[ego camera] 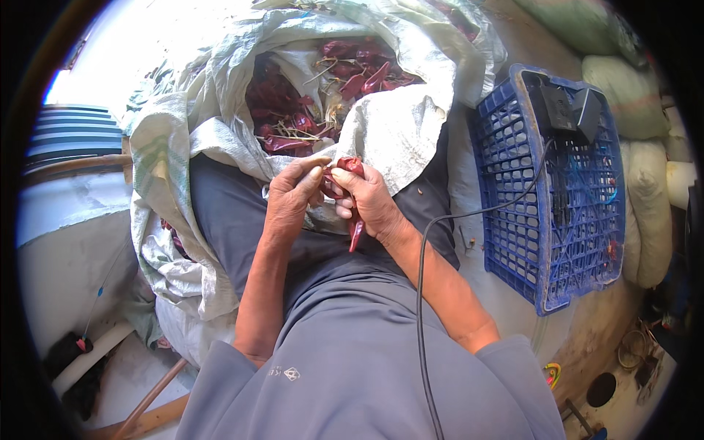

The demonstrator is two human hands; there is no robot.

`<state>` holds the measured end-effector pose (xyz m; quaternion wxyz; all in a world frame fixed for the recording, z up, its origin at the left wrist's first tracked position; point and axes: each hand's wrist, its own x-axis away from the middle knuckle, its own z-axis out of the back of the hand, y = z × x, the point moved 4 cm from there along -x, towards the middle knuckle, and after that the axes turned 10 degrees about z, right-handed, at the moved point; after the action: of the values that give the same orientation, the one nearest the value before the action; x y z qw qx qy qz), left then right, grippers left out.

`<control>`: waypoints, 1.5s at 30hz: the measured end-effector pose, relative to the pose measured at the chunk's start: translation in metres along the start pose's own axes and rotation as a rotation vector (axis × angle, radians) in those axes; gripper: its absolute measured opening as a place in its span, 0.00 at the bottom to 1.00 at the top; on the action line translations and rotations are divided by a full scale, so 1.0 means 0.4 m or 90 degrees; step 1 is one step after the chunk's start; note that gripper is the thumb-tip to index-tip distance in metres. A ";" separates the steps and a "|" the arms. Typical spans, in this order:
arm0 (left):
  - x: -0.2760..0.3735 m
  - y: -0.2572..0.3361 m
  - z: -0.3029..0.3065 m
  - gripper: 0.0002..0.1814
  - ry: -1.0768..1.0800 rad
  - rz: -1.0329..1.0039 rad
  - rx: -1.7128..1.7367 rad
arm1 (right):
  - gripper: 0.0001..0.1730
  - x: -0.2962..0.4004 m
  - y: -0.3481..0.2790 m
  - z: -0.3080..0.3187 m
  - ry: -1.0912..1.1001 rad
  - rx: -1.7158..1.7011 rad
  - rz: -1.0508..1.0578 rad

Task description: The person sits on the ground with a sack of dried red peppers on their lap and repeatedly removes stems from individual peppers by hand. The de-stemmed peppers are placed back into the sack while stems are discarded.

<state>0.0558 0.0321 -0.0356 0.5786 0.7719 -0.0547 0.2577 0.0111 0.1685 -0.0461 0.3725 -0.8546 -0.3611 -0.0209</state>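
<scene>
Over my lap, my right hand grips dried red chili peppers; one tip hangs below the palm and a wrinkled red end shows above the thumb. Thumb and forefinger of my left hand are pinched together at one end of a pepper, touching the fingers of my right hand. What lies between those fingertips is mostly hidden. Just beyond both hands, a white woven sack stands with its mouth rolled down. Inside it are many dark red dried chilies with thin pale stems, parted by a fold of sack cloth.
To my right stands a blue plastic crate with black power adapters on it. A black cable runs from there across my right forearm and shirt. Stuffed sacks are piled beyond it. At left are a low wall and a wooden bar.
</scene>
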 end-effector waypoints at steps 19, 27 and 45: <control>-0.002 0.018 0.030 0.04 -0.064 -0.125 -0.175 | 0.09 -0.010 0.002 0.015 -0.085 -0.038 -0.120; -0.007 0.007 0.050 0.05 0.054 -0.126 -0.191 | 0.11 -0.013 -0.012 0.001 -0.083 0.310 -0.048; 0.012 0.047 0.020 0.04 0.094 -0.344 -0.446 | 0.12 -0.013 -0.001 0.010 -0.031 0.294 -0.024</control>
<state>0.0555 0.0197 -0.0186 0.8540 0.4954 0.1068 0.1178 0.0061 0.1680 -0.0502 0.5489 -0.7399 -0.3814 0.0759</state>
